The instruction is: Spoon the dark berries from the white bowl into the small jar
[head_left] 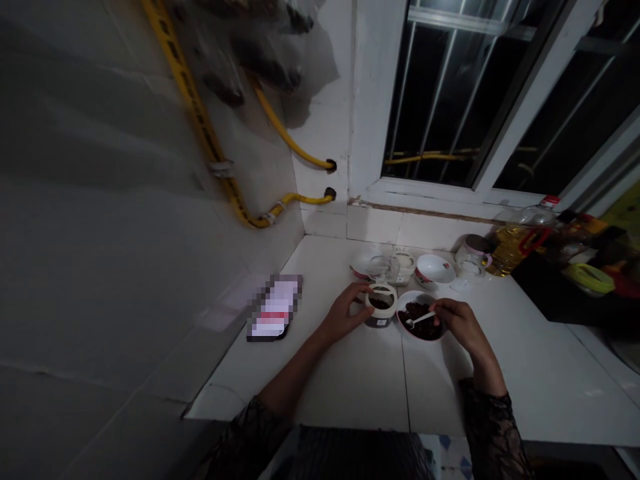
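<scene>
My left hand [350, 310] grips a small seasoning jar [381, 321] from its left side, thumb in front and fingers behind. The jar's clear lid [383, 268] is flipped up, and dark contents show through its opening. Pinched in my right hand [457, 320] is a small white spoon [421, 320], its tip over dark reddish-brown bits in a white bowl [403, 329]. The bowl stands just right of the jar on the tiled counter. Whether the spoon carries anything is too small to tell.
Behind the jar stand another seasoning jar [403, 267], a white bowl [435, 269] and a lidded glass jar [473, 255]. An oil bottle [515, 240] and a dark box [535, 287] are at right. A phone [274, 310] lies left; a yellow pipe [200, 127] runs along the wall.
</scene>
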